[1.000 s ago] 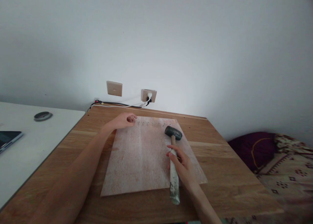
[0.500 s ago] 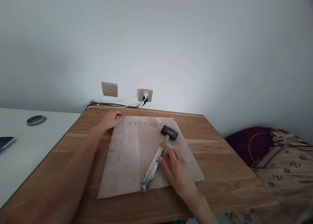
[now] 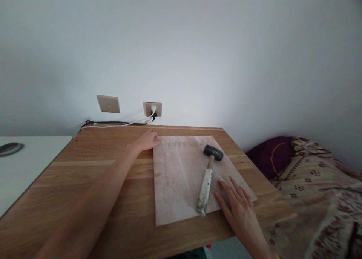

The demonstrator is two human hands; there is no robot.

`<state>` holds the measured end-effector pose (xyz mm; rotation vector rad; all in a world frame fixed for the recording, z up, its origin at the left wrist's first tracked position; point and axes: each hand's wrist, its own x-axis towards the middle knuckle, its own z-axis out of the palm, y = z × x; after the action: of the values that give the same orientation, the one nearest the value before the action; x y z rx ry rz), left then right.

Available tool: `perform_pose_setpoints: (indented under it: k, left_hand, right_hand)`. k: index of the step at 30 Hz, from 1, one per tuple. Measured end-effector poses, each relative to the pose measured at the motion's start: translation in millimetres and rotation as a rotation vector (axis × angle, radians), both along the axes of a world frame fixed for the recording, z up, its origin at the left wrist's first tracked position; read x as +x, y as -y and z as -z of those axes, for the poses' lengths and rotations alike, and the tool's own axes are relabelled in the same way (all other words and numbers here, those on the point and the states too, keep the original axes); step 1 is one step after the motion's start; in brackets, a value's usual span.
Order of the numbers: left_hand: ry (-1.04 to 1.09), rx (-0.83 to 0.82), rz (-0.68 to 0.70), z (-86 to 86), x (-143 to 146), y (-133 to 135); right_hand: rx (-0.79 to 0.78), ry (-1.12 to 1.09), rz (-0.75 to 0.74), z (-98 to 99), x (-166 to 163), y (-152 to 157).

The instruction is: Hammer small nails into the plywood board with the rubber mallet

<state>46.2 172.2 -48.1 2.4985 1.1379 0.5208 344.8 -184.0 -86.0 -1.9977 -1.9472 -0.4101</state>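
Observation:
A pale pinkish board (image 3: pixel 181 176) lies flat on a wooden table (image 3: pixel 93 176). A hammer (image 3: pixel 208 176) with a black head and a worn light handle rests on the board, head toward the wall. My right hand (image 3: pixel 237 206) lies flat and open on the board's near right corner, just right of the handle and not gripping it. My left hand (image 3: pixel 147 141) rests at the board's far left corner with fingers curled against its edge. A row of small nails (image 3: pixel 183 142) shows along the board's far edge.
A white table (image 3: pixel 22 164) adjoins on the left with a round grey object (image 3: pixel 9 147) on it. Wall sockets (image 3: pixel 152 109) with plugged cables (image 3: pixel 113 123) sit behind the wooden table. A patterned blanket (image 3: pixel 316 183) and a purple cushion (image 3: pixel 268 155) lie to the right.
My right hand let go of the hammer, which now lies on the board, and settled flat beside it. The board and view shifted right; my left hand stayed at the far left corner.

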Motion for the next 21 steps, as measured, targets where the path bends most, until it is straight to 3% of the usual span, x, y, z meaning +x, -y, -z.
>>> perform_pose_setpoints:
  k: [5,12,16,21]
  left_hand:
    - [0.040,-0.057,0.136,1.0,72,15]
    - [0.041,0.015,0.155,0.9,111,30]
    - [-0.051,0.020,0.154,2.2,126,32]
    - [-0.175,0.084,0.119,-7.2,118,36]
  right_hand:
    - [-0.018,-0.048,0.169,7.6,78,20]
    - [0.077,-0.189,0.518,14.1,170,52]
    - [0.030,-0.252,0.602,16.0,189,41]
    - [0.044,-0.169,0.581,13.2,179,30]
